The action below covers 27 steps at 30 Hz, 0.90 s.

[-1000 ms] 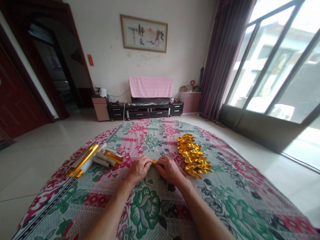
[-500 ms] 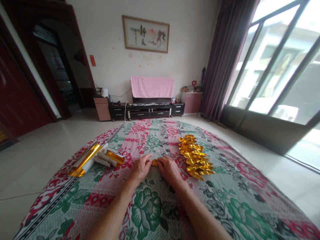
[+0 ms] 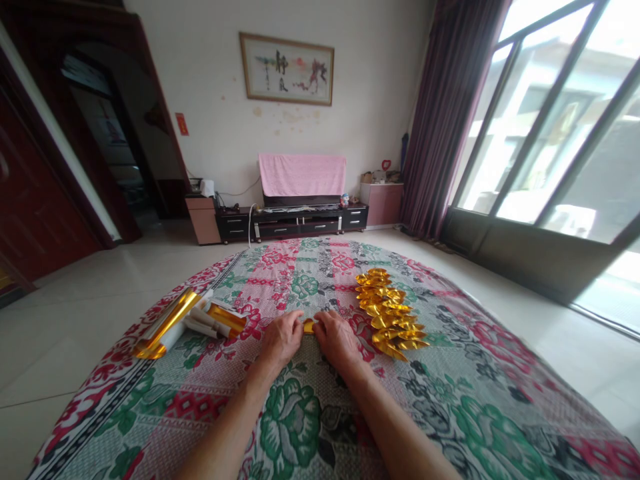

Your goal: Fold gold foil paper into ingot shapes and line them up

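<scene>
Both forearms reach in from the near edge of the cloth-covered desk (image 3: 290, 427) and slant inward, wrists low, so that the two hands nearly meet near its middle. The left hand (image 3: 285, 333) has its index finger stretched forward and its thumb at the left end of a small gold piece (image 3: 309, 327); whether it pinches the piece, I cannot tell. The right hand (image 3: 337, 333) curls its fingers down and is clamped on the right end. The piece lies between the fingertips, low over the desk.

The desk is patterned with red, green and grey flowers, and its far edge looks rounded. Gold-and-white rolled sheets (image 3: 173, 323) lie near the left edge. Toward the right edge, beyond the right hand, a row of folded gold pieces (image 3: 393, 317) runs away from the near edge.

Past the far edge stand a low black cabinet (image 3: 280, 230), a pink cloth (image 3: 303, 175) draped above it, and a framed picture (image 3: 287, 70) on the wall. Purple curtains (image 3: 437, 120) hang beside tall windows (image 3: 540, 133) at the right.
</scene>
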Each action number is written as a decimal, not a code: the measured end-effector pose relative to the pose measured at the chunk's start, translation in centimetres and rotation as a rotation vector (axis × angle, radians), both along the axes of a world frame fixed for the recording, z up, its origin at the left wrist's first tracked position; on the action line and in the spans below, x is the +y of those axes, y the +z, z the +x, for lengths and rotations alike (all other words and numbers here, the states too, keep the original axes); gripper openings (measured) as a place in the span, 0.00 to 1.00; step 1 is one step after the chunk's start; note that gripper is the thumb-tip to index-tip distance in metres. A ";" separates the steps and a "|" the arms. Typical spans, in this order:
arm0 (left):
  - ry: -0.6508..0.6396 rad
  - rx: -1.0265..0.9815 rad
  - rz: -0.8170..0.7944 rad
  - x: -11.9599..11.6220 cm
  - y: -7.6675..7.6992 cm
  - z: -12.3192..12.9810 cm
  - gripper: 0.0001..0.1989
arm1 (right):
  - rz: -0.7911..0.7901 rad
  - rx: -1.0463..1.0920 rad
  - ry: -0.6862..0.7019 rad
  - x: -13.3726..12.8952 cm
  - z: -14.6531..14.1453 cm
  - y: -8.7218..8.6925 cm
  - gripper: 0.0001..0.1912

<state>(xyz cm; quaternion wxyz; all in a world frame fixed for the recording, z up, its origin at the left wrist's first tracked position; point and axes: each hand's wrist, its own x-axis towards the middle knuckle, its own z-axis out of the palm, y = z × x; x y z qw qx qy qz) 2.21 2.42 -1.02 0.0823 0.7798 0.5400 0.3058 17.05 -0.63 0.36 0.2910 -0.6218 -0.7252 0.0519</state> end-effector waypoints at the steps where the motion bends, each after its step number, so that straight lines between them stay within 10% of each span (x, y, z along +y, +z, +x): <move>1: -0.006 -0.003 0.006 0.0 -0.1 0.0 0.14 | -0.002 0.000 -0.005 0.0 0.0 0.0 0.10; 27: -0.142 -0.099 0.085 -0.3 -0.3 -0.2 0.09 | 0.048 0.170 0.029 0.0 0.0 -0.3 0.05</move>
